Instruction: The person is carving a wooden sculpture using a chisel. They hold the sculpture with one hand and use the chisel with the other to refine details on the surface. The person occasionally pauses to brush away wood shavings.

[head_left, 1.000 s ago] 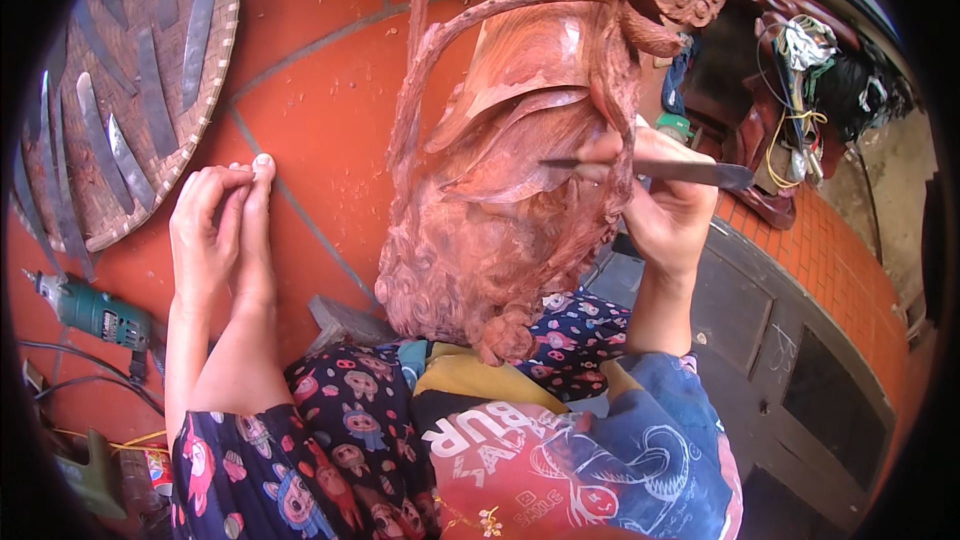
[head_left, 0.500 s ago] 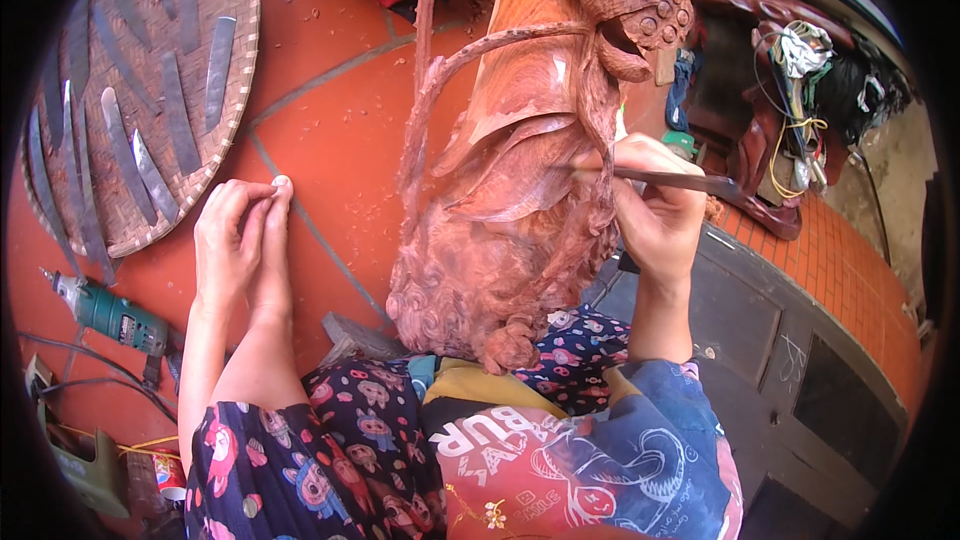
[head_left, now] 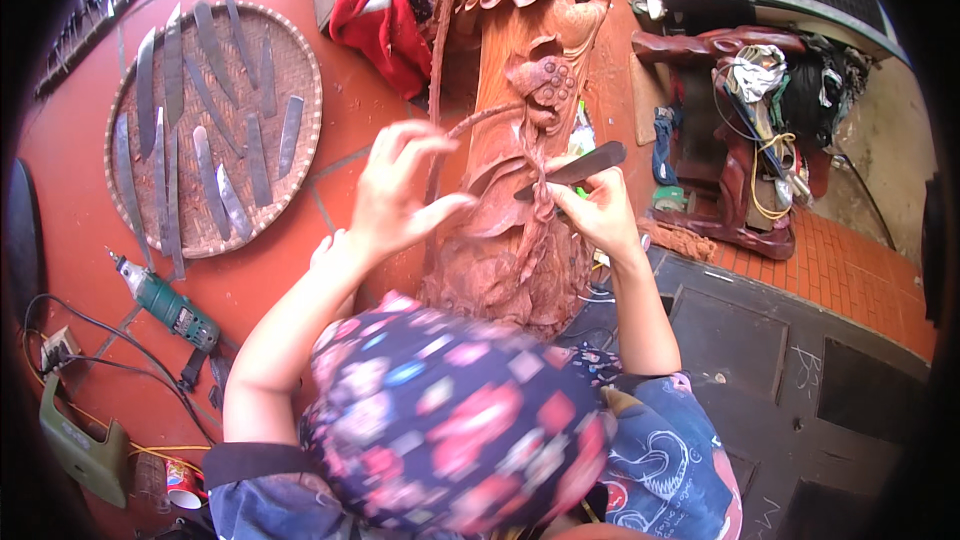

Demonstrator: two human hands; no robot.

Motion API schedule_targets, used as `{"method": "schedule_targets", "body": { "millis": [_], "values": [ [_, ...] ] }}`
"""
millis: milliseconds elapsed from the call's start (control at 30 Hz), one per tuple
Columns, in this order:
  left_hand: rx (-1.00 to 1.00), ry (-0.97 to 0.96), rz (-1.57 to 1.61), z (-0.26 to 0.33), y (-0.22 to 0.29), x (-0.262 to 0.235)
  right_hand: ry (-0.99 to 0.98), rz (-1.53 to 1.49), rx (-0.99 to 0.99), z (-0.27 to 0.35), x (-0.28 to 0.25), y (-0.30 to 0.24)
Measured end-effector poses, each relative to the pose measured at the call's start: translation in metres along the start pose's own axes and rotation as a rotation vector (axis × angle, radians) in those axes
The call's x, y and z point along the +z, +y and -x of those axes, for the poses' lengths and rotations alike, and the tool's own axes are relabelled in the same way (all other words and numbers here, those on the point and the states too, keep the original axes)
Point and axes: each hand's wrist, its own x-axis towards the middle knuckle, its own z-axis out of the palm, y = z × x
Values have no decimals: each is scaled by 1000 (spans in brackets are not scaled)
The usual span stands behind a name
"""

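Note:
My right hand [head_left: 603,215] pinches a dark flat blade [head_left: 585,163] held across the carved stems. That blade's narrow end lies against the reddish-brown wood carving [head_left: 510,275], which has leaves, twisting stems and a lotus seed pod [head_left: 545,80]. Left of the carving, my left hand [head_left: 400,190] is raised with fingers spread and nothing in it. A thin carved stem passes just beyond its fingers. Below the hands, blurred dark patterned cloth [head_left: 450,410] covers part of the carving's lower end.
At left, a round woven tray [head_left: 313,90] bears several flat blades on the red tiled floor. Nearer are a green rotary tool [head_left: 165,305] with cords and a green case [head_left: 85,445]. Red cloth [head_left: 380,30] lies behind; dark carved furniture [head_left: 745,155] stands right.
My left hand has risen from beside my foot toward the carving and spread its fingers. The patterned cloth has come up into view. My right hand still grips the blade, now angled differently.

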Motion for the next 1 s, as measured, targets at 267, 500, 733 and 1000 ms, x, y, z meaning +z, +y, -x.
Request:
{"method": "schedule_targets", "body": {
  "millis": [267, 500, 733, 1000],
  "values": [
    [-41, 71, 144, -6, 12, 48, -55, 433, -75, 16, 5, -10],
    [-190, 63, -12, -19, 25, 54, 72, 463, -119, 15, 10, -19],
    [-254, 0, 12, -2, 25, 50, -26, 417, -147, 22, 2, -4],
    [-142, 10, -47, -1, 31, 44, -85, 417, -255, 22, 0, 1]
  ]
}}
